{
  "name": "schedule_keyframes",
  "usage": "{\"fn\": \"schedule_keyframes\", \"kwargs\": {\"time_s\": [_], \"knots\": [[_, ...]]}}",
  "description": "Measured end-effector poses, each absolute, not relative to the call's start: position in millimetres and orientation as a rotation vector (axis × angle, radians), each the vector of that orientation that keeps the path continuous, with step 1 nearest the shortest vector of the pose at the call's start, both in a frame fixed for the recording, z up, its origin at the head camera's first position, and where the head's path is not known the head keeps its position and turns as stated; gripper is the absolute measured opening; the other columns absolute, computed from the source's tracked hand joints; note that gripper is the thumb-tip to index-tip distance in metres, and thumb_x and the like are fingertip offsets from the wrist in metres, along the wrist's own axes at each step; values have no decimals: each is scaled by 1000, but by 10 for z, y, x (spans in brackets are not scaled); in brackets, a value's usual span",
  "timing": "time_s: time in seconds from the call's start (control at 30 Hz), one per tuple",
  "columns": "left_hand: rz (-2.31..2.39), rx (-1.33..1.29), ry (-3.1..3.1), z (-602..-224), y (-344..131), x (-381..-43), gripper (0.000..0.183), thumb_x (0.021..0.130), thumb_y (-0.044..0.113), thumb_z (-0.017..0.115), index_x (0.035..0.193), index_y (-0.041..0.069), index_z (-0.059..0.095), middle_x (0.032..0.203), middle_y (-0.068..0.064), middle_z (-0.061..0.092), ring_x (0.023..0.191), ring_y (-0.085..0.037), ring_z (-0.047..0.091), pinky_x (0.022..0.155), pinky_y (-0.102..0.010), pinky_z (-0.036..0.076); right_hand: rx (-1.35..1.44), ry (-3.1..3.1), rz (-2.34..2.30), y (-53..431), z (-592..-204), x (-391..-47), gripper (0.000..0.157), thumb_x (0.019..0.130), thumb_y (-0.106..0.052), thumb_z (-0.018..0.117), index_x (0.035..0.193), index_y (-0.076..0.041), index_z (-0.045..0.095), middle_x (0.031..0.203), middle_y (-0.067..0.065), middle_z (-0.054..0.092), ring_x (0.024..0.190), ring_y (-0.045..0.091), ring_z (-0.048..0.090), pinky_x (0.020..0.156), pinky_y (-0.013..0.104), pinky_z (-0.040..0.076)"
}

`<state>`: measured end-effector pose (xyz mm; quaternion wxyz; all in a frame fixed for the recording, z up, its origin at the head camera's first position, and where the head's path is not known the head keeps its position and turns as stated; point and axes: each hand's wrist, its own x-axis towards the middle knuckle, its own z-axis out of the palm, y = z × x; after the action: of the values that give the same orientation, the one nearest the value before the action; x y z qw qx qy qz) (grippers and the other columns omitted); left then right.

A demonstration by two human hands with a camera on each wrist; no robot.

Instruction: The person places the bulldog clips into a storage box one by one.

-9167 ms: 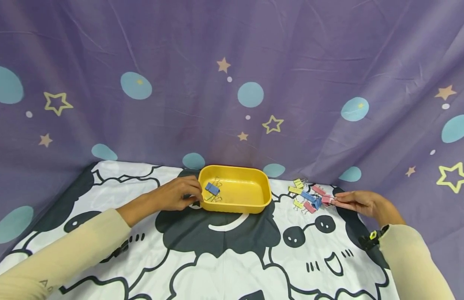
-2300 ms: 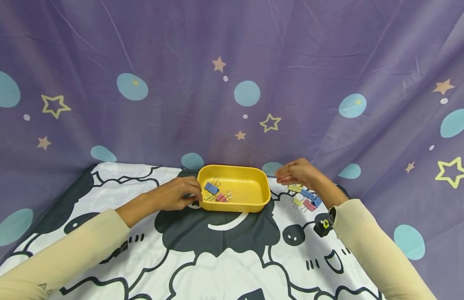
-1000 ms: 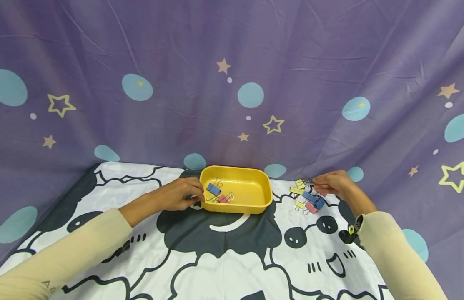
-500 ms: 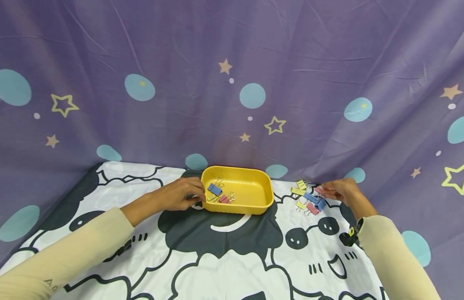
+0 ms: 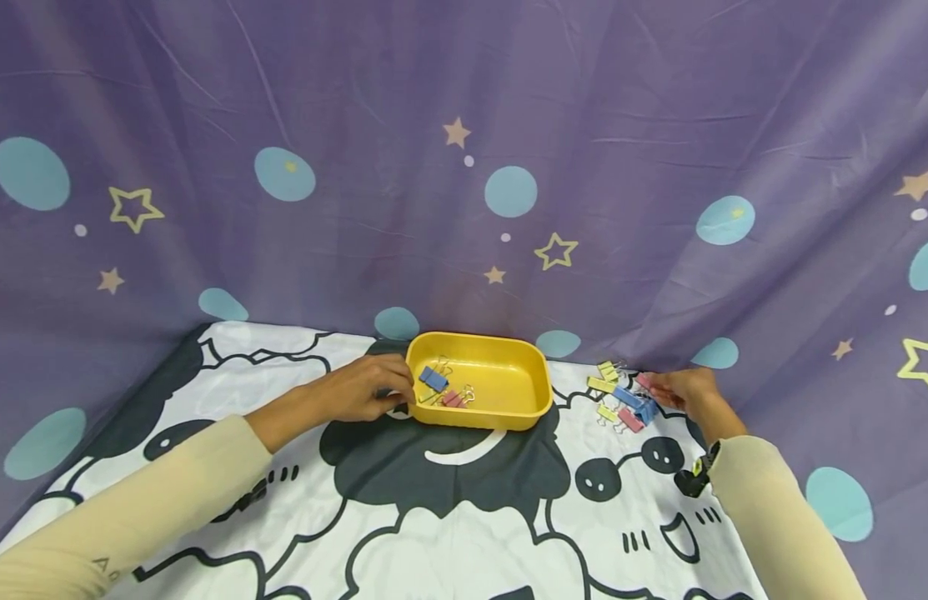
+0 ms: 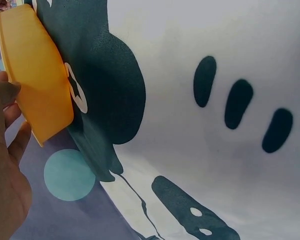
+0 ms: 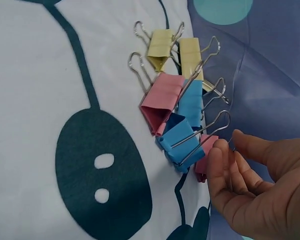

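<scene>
My left hand (image 5: 369,387) holds the left end of a yellow tray (image 5: 482,421), thumb at its rim in the left wrist view. Inside the tray, near that end, lie a blue binder clip (image 5: 434,379) and a pink binder clip (image 5: 453,400). At the right, my right hand (image 5: 689,392) pinches the wire handle of another pink binder clip (image 7: 202,166), whose body is partly behind the fingers. Against it sits a blue binder clip (image 7: 182,145), its wire handles raised.
The pile also has a second blue clip (image 7: 191,102), a pink clip (image 7: 162,95) and several yellow clips (image 7: 160,46). A purple curtain (image 5: 403,208) with stars rises behind the panda-print cloth (image 5: 501,542).
A pink clip, held at the pile earlier, now lies in the tray. My right hand has returned from beside the tray to the pile and pinches another pink clip. The left hand stays put.
</scene>
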<state>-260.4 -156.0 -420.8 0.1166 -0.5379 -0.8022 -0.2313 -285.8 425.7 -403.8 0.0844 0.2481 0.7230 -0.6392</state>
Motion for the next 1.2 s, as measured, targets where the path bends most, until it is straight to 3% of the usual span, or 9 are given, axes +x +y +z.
{"fn": "schedule_keyframes", "kwargs": {"time_s": [0.2,0.37,0.73,1.2], "knots": [[-664,-1575,-2358,-4186,-1554,-2602,21,93,-4,84,101,14,88,105,5,82,105,-16,71,95,-41,64,750,2118,-1986,4323,-4015,-2859,25,103,10,67,84,2,80,66,5,77,59,15,78,66,29,69],[-658,-1575,-2366,-4172,-1559,-2595,20,93,-4,84,101,14,88,106,5,82,105,-16,71,95,-41,65,772,2119,-1990,4414,-4010,-2845,31,105,9,65,79,-4,75,66,2,77,59,15,79,68,30,69],[-646,-1587,-2364,-4159,-1555,-2592,21,94,-4,84,103,14,88,107,4,82,106,-16,72,95,-39,64,852,2131,-1991,4590,-4029,-2779,27,105,7,65,82,-6,72,64,0,77,62,12,79,70,28,69],[-648,-1582,-2374,-4164,-1571,-2593,21,94,-5,83,103,14,88,107,4,82,106,-16,71,94,-39,65,942,2120,-2024,4585,-4051,-2785,31,101,7,76,74,-9,74,64,3,78,61,14,81,70,30,69]]}}
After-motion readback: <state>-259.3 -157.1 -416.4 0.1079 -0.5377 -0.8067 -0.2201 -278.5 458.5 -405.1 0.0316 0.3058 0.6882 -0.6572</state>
